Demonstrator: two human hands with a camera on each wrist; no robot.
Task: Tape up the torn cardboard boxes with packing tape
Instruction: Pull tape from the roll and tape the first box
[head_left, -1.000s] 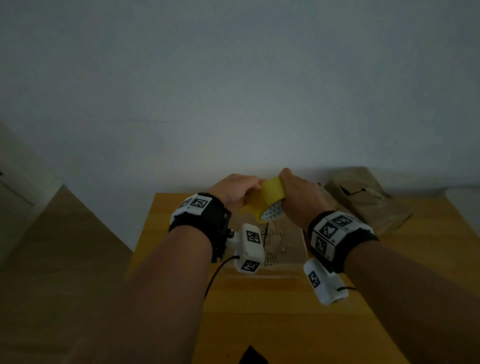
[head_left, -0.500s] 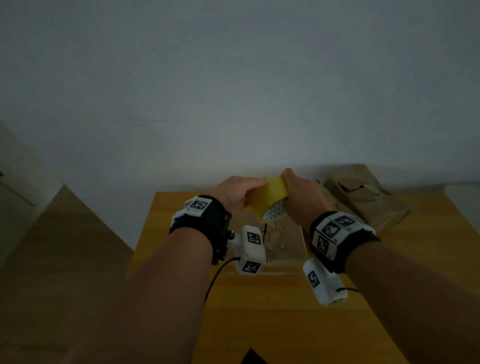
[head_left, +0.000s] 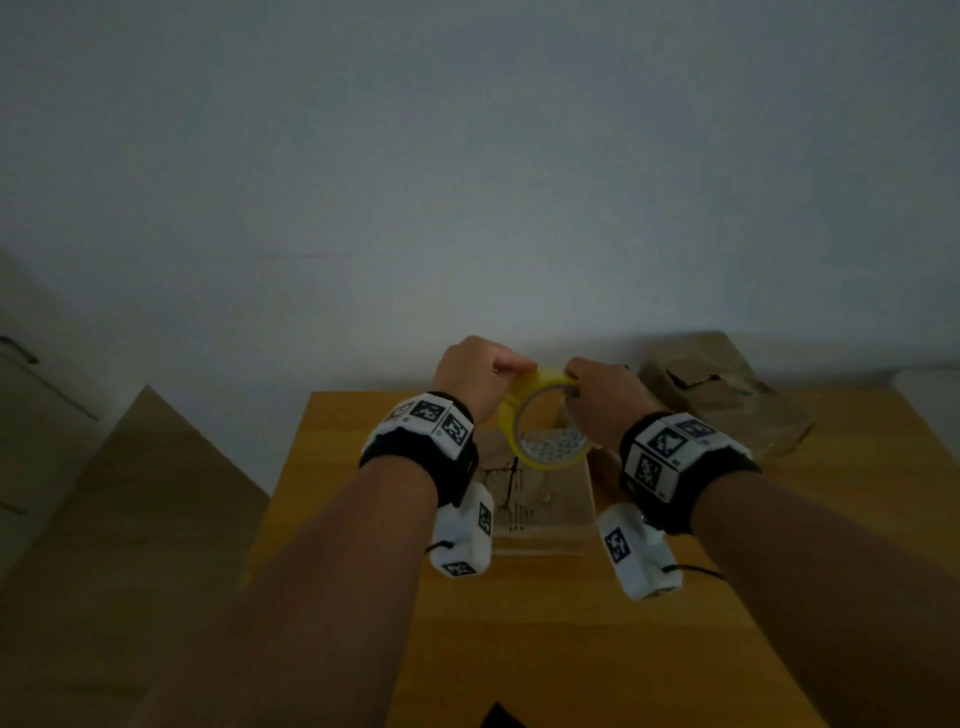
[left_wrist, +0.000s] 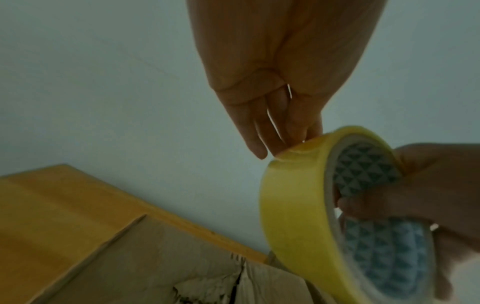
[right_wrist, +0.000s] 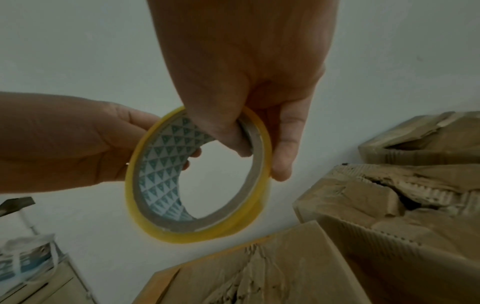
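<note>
A yellow packing tape roll (head_left: 506, 423) hangs in the air above a flat torn cardboard box (head_left: 550, 512) on the wooden table (head_left: 519, 623). My right hand (head_left: 571, 384) grips the roll (right_wrist: 197, 236), thumb inside the patterned core and fingers outside. My left hand (head_left: 511, 366) holds the roll's other side. Its fingertips (left_wrist: 285, 135) pinch at the outer yellow face (left_wrist: 291, 201) near the top, where the tape puckers. The box (left_wrist: 182, 267) shows a dark jagged tear down its middle.
More crumpled torn boxes (head_left: 727, 395) are piled at the table's back right against the wall; they show close by in the right wrist view (right_wrist: 389, 205). A small black object (head_left: 498, 717) lies at the near edge. A cabinet (head_left: 31, 415) stands at the left.
The roll has turned so that its open core faces me more. Both hands stayed on it above the box, and the left fingers shifted to its top.
</note>
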